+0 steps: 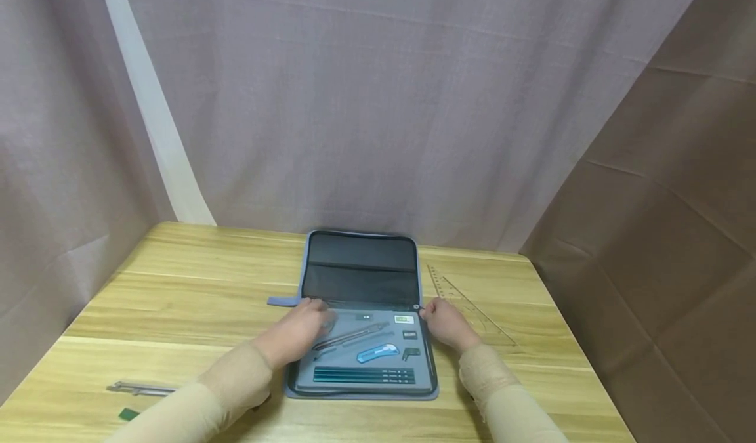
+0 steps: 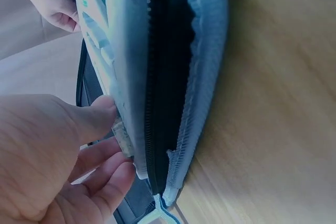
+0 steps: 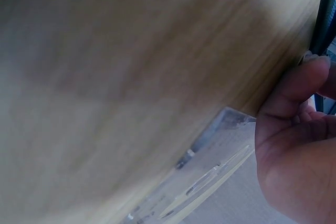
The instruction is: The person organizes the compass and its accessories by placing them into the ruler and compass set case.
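Observation:
A blue zip case (image 1: 362, 396) lies unfolded on the table, its dark lid (image 1: 361, 269) toward the back. Its grey tray (image 1: 304, 380) carries several green pencils (image 1: 363, 375), a blue utility knife (image 1: 378, 353), a compass (image 1: 351, 337), a sharpener (image 1: 409, 335) and an eraser (image 1: 404, 319). At the tray's upper left corner, my left hand (image 1: 298, 331) pinches a small clear piece (image 2: 123, 137) between thumb and fingers; its kind is unclear. Beside the case's right edge, near the fold, my right hand (image 1: 447, 325) pinches the zipper pull (image 3: 310, 54).
A clear set square (image 1: 472, 305) lies right of the case, partly behind my right hand. At the front left are a silvery metal tool (image 1: 138, 388) and a green piece (image 1: 128, 415), partly covered by my left sleeve. Curtains (image 1: 378, 102) hang around the table (image 1: 207, 279).

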`<state>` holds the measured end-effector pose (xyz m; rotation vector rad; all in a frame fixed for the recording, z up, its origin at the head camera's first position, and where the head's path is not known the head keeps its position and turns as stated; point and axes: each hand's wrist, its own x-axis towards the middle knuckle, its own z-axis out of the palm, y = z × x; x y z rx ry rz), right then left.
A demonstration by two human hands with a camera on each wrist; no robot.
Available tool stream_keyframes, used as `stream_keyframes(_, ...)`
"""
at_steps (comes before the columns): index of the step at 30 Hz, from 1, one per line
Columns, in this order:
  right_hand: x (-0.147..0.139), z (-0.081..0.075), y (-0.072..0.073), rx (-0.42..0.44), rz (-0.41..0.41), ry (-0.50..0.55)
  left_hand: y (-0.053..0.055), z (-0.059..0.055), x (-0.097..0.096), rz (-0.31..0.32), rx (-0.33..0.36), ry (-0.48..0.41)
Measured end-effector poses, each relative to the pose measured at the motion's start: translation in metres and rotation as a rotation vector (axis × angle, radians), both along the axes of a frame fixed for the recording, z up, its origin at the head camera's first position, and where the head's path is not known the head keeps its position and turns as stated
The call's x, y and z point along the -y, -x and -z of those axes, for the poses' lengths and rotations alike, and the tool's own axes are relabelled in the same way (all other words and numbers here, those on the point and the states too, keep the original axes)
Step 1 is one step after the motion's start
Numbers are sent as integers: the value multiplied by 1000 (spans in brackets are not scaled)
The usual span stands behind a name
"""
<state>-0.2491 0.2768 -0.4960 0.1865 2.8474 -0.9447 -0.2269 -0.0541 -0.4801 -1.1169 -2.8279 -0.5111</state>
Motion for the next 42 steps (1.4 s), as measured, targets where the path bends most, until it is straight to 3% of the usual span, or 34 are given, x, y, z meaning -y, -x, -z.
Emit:
stream_keyframes(4, 0, -1, 0, -4, -3, 4, -3, 1, 1, -19, 13, 20)
stream_keyframes(11, 1, -3, 0, -12, -13, -2, -9, 7, 5, 43, -160, 49)
stream_keyframes(18, 3, -5, -1, -12, -14, 3, -23, 9, 12, 37, -164, 202)
stream_keyframes(23, 2, -4, 0, -14, -15, 11, -27, 13, 14, 61, -223, 239)
stream_keyframes(27, 2, -1, 0, -14, -13, 11, -24, 19, 15, 65, -212, 245)
stream_keyframes(32, 3, -2, 0, -19, -16, -12, -24, 18, 17, 65, -118, 253)
stream_keyframes(37, 3, -4, -1, -6, -4, -5, -27, 6, 19, 88, -6, 208)
stream_keyframes(42, 1, -5, -3, -3, -14, -6, -29, 4, 29, 134, -13, 123)
